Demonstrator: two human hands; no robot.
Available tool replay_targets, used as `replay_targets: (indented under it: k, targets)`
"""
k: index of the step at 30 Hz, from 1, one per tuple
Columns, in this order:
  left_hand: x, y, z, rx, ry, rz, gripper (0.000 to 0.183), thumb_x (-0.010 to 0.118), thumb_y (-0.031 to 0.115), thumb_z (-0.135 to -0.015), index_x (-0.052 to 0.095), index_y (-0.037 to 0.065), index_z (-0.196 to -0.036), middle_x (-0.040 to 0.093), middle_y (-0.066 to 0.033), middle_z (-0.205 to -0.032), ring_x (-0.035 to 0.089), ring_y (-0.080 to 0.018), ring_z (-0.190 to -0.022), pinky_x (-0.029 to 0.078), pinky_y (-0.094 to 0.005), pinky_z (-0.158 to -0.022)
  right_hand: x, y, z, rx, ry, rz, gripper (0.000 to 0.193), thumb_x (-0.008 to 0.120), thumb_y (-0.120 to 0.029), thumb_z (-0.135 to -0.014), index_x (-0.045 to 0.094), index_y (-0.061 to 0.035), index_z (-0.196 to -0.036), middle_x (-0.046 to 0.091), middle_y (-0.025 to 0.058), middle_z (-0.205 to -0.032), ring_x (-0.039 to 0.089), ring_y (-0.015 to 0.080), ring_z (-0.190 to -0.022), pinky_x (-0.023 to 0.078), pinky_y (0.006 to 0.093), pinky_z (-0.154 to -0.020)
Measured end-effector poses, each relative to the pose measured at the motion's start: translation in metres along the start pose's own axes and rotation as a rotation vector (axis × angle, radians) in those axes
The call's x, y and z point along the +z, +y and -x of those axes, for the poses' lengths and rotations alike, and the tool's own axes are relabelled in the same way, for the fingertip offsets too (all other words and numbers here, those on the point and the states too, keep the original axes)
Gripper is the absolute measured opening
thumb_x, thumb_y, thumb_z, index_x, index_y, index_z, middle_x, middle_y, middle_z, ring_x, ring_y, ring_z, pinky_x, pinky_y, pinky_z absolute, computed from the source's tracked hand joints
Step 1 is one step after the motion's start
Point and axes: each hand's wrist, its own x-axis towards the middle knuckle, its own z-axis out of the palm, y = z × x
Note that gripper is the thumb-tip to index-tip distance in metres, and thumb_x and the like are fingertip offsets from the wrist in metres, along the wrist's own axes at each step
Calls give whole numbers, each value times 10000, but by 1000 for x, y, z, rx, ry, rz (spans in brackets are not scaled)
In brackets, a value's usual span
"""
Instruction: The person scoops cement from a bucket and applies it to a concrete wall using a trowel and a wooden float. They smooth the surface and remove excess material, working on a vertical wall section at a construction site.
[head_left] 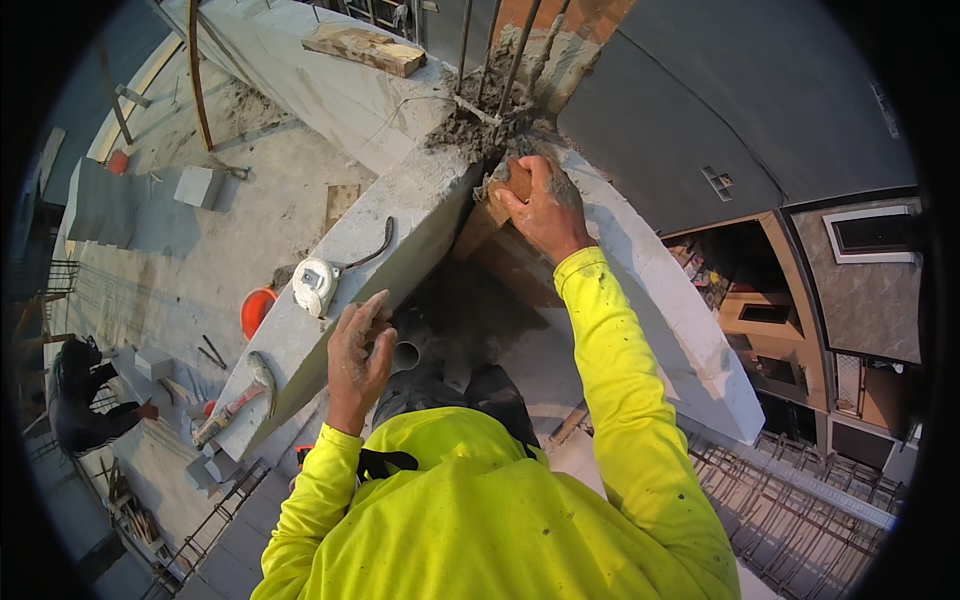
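My right hand [545, 205] grips the mortar-smeared top of a brown, board-like piece [482, 228] in the corner where two pale block walls meet. Whether that piece is wood or brick I cannot tell. Wet grey mortar [470, 135] is heaped just beyond my fingers, around upright steel bars [487, 70]. My left hand [360, 355] holds nothing, its fingers raised and apart beside the left wall [345, 255]. On that wall's top lie a white round tape measure [314, 287], with a dark strip [375, 243] beside it, and a hammer [238, 402] nearer me.
The right wall [670, 310] slopes away toward the lower right. A wood offcut [365, 48] lies on the far wall. Below left are an orange bucket [257, 312], a loose pale block [199, 187] and a crouching person [80, 400]. Steel rebar mesh [790, 490] lies at lower right.
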Motion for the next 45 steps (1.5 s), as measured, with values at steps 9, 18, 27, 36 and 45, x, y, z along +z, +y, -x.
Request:
replay_targets:
  k: [9, 18, 27, 36, 45]
  targets:
    - [123, -2, -18, -63, -39, -115, 830, 713, 107, -796, 310, 58, -1520, 452, -219, -1337, 555, -378, -1181, 486, -422, -987, -22, -21, 94, 0, -61, -154, 519, 817, -124, -770, 492, -23, -1161, 547, 174, -1015, 573, 362, -933, 490, 448, -794]
    - [183, 0, 3, 138, -191, -114, 1003, 841, 204, -665, 318, 56, -1507, 363, -222, -1495, 378, -426, -1376, 334, -488, -1145, -69, -22, 172, 51, -151, -214, 545, 817, -44, -713, 484, -19, -1142, 520, 173, -1011, 556, 338, -929, 467, 434, -788]
    - [199, -17, -13, 277, -218, -90, 676, 796, 245, -692, 506, 50, -1271, 548, -147, -1325, 492, -362, -1294, 337, -513, -1122, -60, -2, 184, 110, -246, -174, 566, 823, -92, -660, 497, -37, -1119, 540, 145, -998, 570, 341, -894, 474, 449, -757]
    - [293, -41, 100, 548, -782, -254, 441, 664, 244, -825, 563, 122, -1237, 560, -43, -1284, 468, -259, -1288, 401, -526, -1020, -110, 15, 374, 414, -352, 7, 501, 771, 0, -657, 470, -37, -1056, 534, 181, -998, 580, 356, -874, 479, 451, -736]
    - [216, -61, 64, 523, -792, -140, 459, 755, 285, -751, 613, 134, -1160, 591, -32, -1206, 543, -215, -1152, 392, -449, -941, -75, -31, 330, 285, -322, -165, 535, 839, -90, -638, 501, -67, -1052, 503, 148, -997, 539, 338, -897, 461, 437, -738]
